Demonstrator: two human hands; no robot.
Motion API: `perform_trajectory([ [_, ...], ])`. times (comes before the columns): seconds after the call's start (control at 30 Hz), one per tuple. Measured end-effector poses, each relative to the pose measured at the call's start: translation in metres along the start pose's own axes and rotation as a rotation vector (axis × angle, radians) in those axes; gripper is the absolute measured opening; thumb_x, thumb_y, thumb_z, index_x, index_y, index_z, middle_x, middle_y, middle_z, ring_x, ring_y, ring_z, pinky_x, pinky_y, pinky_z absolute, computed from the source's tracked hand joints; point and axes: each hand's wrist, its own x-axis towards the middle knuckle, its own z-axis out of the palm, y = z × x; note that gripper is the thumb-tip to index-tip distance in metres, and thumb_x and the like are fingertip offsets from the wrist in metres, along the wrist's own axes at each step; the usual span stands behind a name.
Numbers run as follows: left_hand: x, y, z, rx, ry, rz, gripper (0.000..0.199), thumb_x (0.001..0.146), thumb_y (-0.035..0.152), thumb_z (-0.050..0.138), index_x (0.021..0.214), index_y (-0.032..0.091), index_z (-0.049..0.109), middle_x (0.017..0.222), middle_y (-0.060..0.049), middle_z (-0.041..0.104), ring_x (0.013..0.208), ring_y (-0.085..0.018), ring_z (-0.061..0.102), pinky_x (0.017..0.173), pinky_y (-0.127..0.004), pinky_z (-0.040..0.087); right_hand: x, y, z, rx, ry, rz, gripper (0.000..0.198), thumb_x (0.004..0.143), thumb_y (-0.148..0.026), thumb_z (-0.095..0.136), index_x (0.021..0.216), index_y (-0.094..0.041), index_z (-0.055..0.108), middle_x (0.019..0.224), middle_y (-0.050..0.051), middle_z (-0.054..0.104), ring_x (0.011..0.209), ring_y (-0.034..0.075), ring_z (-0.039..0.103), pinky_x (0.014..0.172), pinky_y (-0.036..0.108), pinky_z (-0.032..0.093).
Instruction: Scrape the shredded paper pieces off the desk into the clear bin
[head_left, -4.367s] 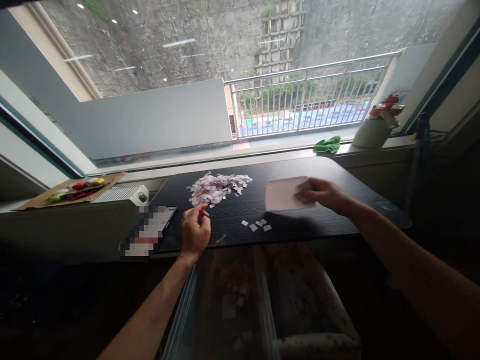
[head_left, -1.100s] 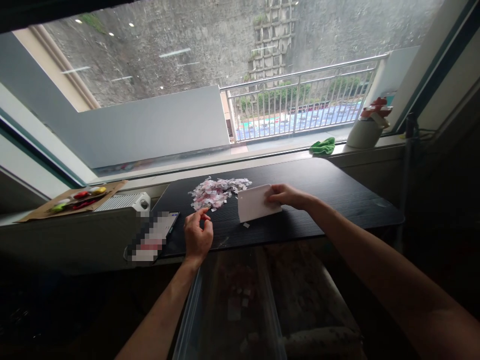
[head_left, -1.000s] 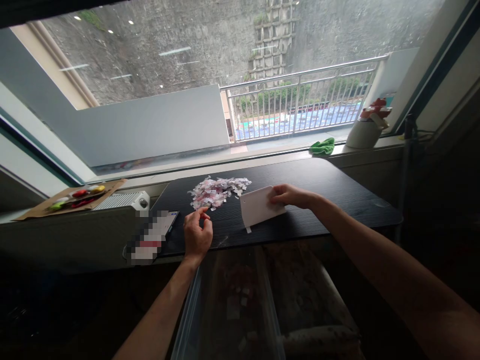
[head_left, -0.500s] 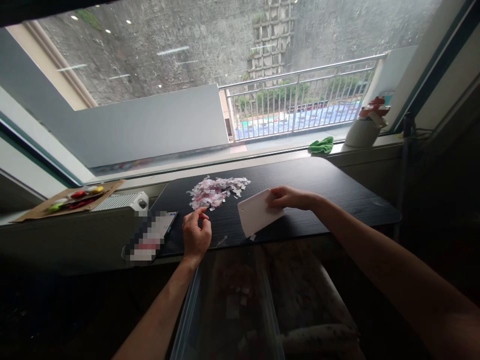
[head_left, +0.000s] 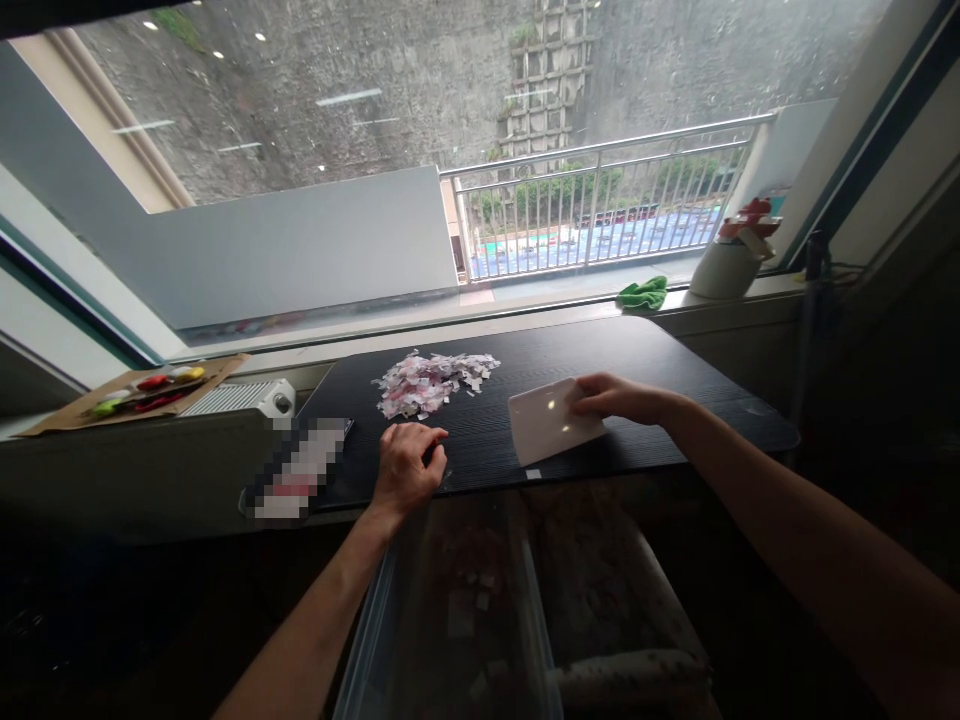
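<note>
My right hand (head_left: pixel 606 398) pinches a white, flat plastic scraper (head_left: pixel 551 422) by its right end, holding it tilted over the black tabletop (head_left: pixel 637 350). Just below its lower edge lies one small white paper piece (head_left: pixel 533 474). Close to the table's front edge is my left hand (head_left: pixel 411 462), fingers loosely bent and thumb apart, with nothing visible in it. Beyond that hand a heap of small cut paper pieces (head_left: pixel 427 385), white and pinkish, sits on the tabletop.
A pixelated phone-like object (head_left: pixel 304 470) lies left on the table. Below its front edge stands a clear plastic bin (head_left: pixel 536 600) with paper bits inside. Cardboard with colourful items (head_left: pixel 154 390), a green cloth (head_left: pixel 643 293) and a white bottle (head_left: pixel 724 265) line the window side.
My right hand has moved the scraper to the right, and light now glints on it. My left hand has shifted slightly right and its thumb has opened away from the fingers.
</note>
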Motion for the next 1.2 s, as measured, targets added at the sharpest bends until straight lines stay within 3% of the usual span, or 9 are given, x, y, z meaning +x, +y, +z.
perform_trajectory([
  [0.23, -0.002, 0.007, -0.002, 0.066, -0.039, 0.052, 0.018, 0.078, 0.025, 0.052, 0.084, 0.023, 0.069, 0.084, -0.005, 0.066, 0.094, -0.025, 0.058, 0.105, -0.053, 0.030, -0.008, 0.001, -0.001, -0.024, -0.066, 0.029, 0.022, 0.055, -0.023, 0.080, 0.074, -0.016, 0.071, 0.071, 0.000, 0.072, 0.065, 0.014, 0.063, 0.060, 0.024, 0.048],
  [0.43, -0.002, 0.007, -0.003, 0.071, -0.036, 0.044, 0.015, 0.077, 0.023, 0.054, 0.082, 0.023, 0.069, 0.083, -0.004, 0.065, 0.094, -0.024, 0.058, 0.106, -0.052, 0.029, -0.025, 0.000, -0.013, -0.037, -0.038, -0.010, 0.030, 0.055, -0.027, 0.082, 0.080, -0.014, 0.072, 0.079, 0.004, 0.074, 0.072, 0.019, 0.066, 0.067, 0.029, 0.051],
  [0.5, -0.002, 0.009, -0.003, 0.071, -0.042, 0.038, 0.015, 0.076, 0.021, 0.055, 0.082, 0.023, 0.068, 0.082, -0.004, 0.065, 0.095, -0.024, 0.057, 0.107, -0.051, 0.028, -0.025, 0.000, -0.015, -0.052, 0.027, -0.050, 0.030, 0.055, -0.029, 0.082, 0.079, -0.015, 0.071, 0.078, 0.004, 0.073, 0.070, 0.019, 0.066, 0.066, 0.031, 0.052],
  [0.63, -0.003, 0.011, -0.003, 0.054, -0.034, 0.019, 0.015, 0.077, 0.019, 0.054, 0.082, 0.023, 0.068, 0.082, -0.003, 0.064, 0.093, -0.023, 0.058, 0.107, -0.053, 0.029, 0.001, 0.007, -0.009, 0.038, 0.332, -0.176, 0.029, 0.058, -0.031, 0.082, 0.081, -0.020, 0.067, 0.080, 0.004, 0.074, 0.072, 0.020, 0.068, 0.070, 0.033, 0.056],
  [0.77, -0.004, 0.011, -0.001, 0.045, -0.019, 0.008, 0.014, 0.076, 0.018, 0.055, 0.081, 0.022, 0.068, 0.084, -0.004, 0.064, 0.094, -0.024, 0.058, 0.105, -0.054, 0.031, 0.046, 0.010, 0.012, 0.133, 0.476, -0.235, 0.022, 0.067, -0.025, 0.076, 0.084, -0.021, 0.063, 0.084, 0.006, 0.073, 0.080, 0.021, 0.070, 0.079, 0.038, 0.058],
  [0.93, -0.005, 0.012, 0.000, 0.025, -0.008, -0.003, 0.015, 0.077, 0.017, 0.054, 0.082, 0.021, 0.068, 0.084, -0.005, 0.064, 0.094, -0.024, 0.058, 0.105, -0.055, 0.031, 0.077, 0.005, 0.036, 0.111, 0.503, -0.321, 0.016, 0.074, -0.022, 0.070, 0.087, -0.021, 0.060, 0.094, 0.007, 0.071, 0.095, 0.022, 0.068, 0.090, 0.041, 0.055],
  [1.2, -0.003, 0.011, 0.000, 0.021, -0.006, -0.016, 0.013, 0.076, 0.016, 0.056, 0.080, 0.020, 0.068, 0.084, -0.005, 0.063, 0.094, -0.024, 0.058, 0.105, -0.055, 0.031, 0.067, 0.009, 0.042, 0.061, 0.454, -0.403, 0.010, 0.078, -0.025, 0.068, 0.085, -0.021, 0.062, 0.088, 0.006, 0.074, 0.091, 0.021, 0.070, 0.091, 0.043, 0.055],
])
